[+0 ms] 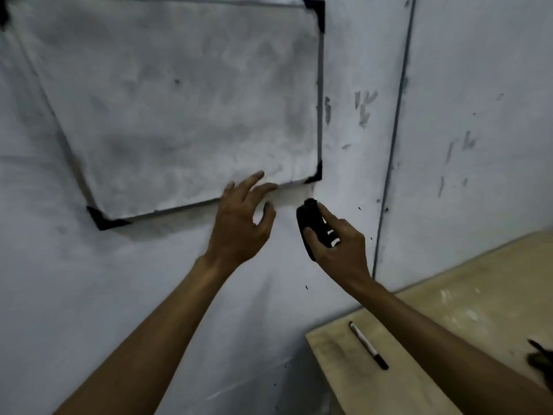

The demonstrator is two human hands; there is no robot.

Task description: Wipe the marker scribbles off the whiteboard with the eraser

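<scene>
The wall (209,295) is pale, with grey scuffs and small dark specks, most dense in the upper right of the frame. A thin dark vertical line (395,139) runs down it right of centre. A light wooden bench (466,310) fills the lower right corner, its top blotched with pale marks. A marker (368,345) lies flat on the bench near its left edge, dark cap toward the lower right. A dark object (540,356) at the right edge is cut off and unidentifiable.

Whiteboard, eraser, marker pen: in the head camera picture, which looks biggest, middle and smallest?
1. whiteboard, by far the biggest.
2. and 3. eraser in the right hand and marker pen on the table: unsure. The eraser looks fatter, the pen longer and nearer the camera.
</scene>
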